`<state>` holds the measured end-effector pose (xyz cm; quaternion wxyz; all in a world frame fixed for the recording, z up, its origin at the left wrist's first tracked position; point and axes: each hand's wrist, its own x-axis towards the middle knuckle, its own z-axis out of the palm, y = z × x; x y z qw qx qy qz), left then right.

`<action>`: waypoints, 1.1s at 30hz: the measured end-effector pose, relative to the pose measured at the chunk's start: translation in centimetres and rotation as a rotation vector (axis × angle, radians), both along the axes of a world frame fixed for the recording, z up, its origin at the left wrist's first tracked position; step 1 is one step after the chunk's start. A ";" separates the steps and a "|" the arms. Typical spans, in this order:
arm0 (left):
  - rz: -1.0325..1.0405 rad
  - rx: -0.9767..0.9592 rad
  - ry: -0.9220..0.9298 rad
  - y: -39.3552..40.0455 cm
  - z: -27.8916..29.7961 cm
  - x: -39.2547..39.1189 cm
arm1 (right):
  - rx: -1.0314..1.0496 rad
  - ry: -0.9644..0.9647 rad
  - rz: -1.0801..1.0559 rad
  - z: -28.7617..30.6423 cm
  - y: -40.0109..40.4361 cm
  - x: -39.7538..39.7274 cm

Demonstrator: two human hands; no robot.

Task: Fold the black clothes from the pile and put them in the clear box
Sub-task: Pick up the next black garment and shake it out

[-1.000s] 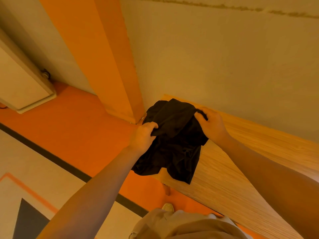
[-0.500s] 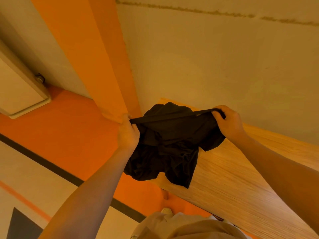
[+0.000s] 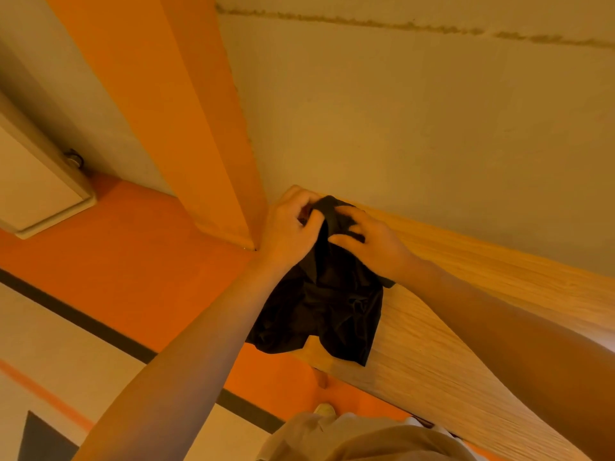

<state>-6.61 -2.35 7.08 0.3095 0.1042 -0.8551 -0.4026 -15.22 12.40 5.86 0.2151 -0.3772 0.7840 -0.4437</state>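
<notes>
- Your left hand (image 3: 289,232) has its fingers curled around the top edge of the black garment (image 3: 324,304), pinching a bunched fold of cloth near the knuckles.
- Your right hand (image 3: 372,244) grips the same top edge just beside the left; its fingers (image 3: 349,235) are spread and bent over the cloth, with dark fabric showing between them.
- Both hands sit close together, almost touching, at the highest part of the garment.
- The garment hangs down from both grips in a crumpled mass. Its lower hem ends in two uneven lobes, one on the left and one on the right.
- The garment is held in the air in front of the wooden table (image 3: 466,344). Its lower right part overlaps the tabletop in this view; you cannot tell whether it touches the surface.
- Your bare forearms extend from the lower frame up to the hands.
- The table's far edge meets a pale wall (image 3: 399,128).
- An orange column (image 3: 186,111) stands left of the hands, above an orange floor (image 3: 149,261) crossed by a black stripe (image 3: 100,327).
- Beige clothing (image 3: 349,437) shows at the bottom edge.
</notes>
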 end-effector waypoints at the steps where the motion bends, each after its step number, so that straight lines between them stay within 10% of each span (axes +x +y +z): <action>1: -0.024 -0.039 0.007 0.2 -0.2 0.0 | -0.033 0.050 0.008 0.0 -0.5 0.2; 21: 0.093 -0.070 -0.643 0.6 -9.5 1.6 | -0.289 -0.007 -0.280 1.4 2.0 -2.3; 33: 0.236 -0.431 -0.247 3.2 -5.6 -0.7 | -0.234 0.019 -0.261 0.7 3.0 -2.0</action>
